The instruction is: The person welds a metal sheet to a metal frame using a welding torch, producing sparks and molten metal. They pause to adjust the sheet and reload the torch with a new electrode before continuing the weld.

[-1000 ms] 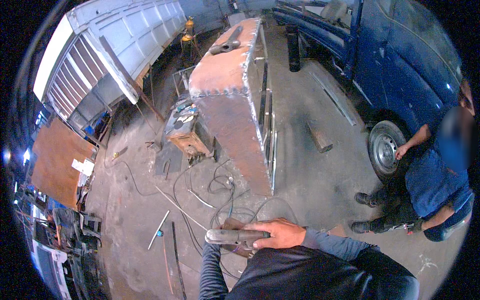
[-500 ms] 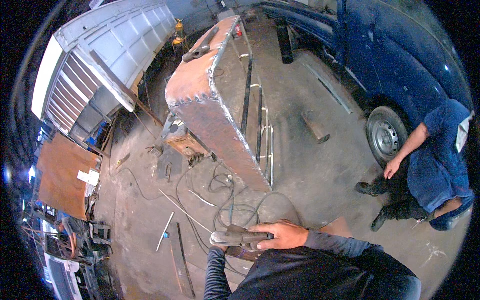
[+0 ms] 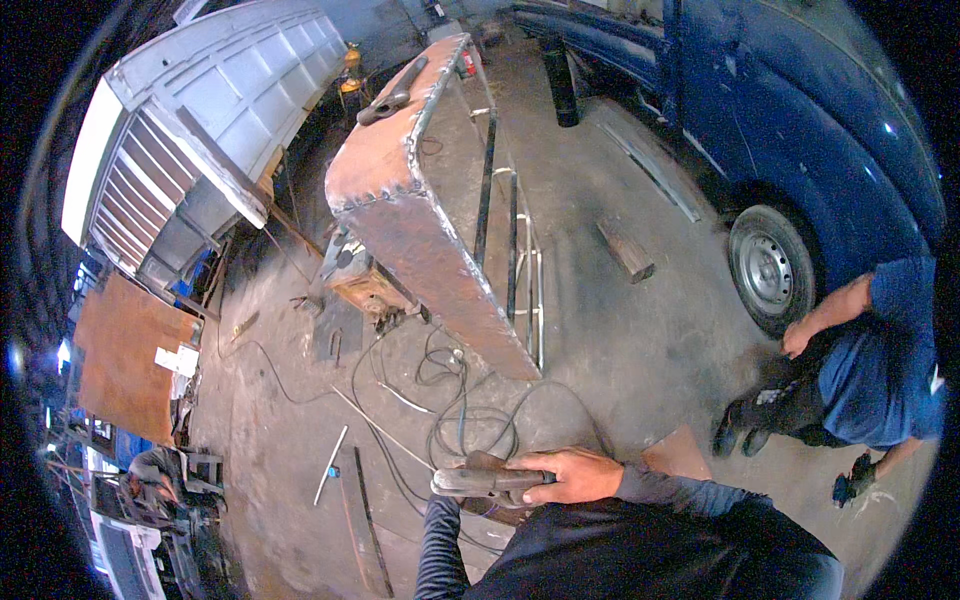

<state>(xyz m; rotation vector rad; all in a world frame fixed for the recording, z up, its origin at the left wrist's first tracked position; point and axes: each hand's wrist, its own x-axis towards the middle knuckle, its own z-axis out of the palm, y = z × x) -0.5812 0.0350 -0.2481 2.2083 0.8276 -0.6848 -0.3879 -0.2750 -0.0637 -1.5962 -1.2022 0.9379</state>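
Observation:
My right hand (image 3: 578,474) is closed round the dark end of a grey metal hand tool (image 3: 468,482), held level close in front of my body. Its exact kind is unclear; it looks like a clamp or holder. From near its left end a thin straight rod (image 3: 385,430) slants toward the upper left. Directly below the tool comes my left forearm (image 3: 442,545) in a dark sleeve; the left hand itself is hidden behind the tool. Ahead stands a large welded sheet-metal piece (image 3: 430,240) with a weld seam round its corner. Another grey tool (image 3: 393,98) lies on its top.
Cables (image 3: 465,425) loop over the floor before me, beside a flat metal bar (image 3: 365,530) and a pale rod (image 3: 330,465). A blue vehicle (image 3: 800,130) stands at right, where a co-worker in blue (image 3: 880,370) crouches. A rusty sheet (image 3: 130,360) stands left.
Both my arms, the tool and the thin rod have shifted slightly right. The co-worker at right has moved lower and turned. A person at far left has bent down.

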